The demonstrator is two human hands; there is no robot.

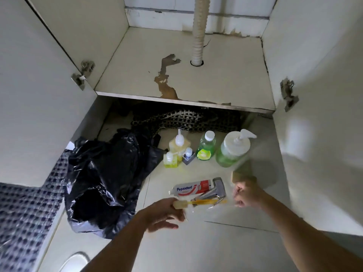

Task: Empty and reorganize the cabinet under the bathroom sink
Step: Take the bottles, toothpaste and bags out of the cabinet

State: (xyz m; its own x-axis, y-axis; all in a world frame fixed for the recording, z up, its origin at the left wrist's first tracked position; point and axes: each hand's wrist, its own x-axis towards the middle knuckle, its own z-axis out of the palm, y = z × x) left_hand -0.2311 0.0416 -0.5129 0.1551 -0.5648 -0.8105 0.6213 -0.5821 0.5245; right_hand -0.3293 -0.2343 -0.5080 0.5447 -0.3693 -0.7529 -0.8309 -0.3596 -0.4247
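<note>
Cabinet shelf (225, 75) bare, bottles (206, 149) and toothpaste (191, 188) out on floor; left hand (163, 214) clamped on yellow toothbrush (198, 202), right hand (246, 195) closed, contents unclear; restocking pending.

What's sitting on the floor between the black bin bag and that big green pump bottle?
In the head view, four smaller bottles stand between the black bin bag and the green pump bottle: two yellow, one tiny, one green.

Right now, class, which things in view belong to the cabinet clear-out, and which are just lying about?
Job: white-capped yellow bottles, green screw-cap bottle, green pump dispenser, red-and-white toothpaste tube, yellow-handled toothbrush, black plastic bag.
Lying about: checked mat, white corrugated pipe.
</note>
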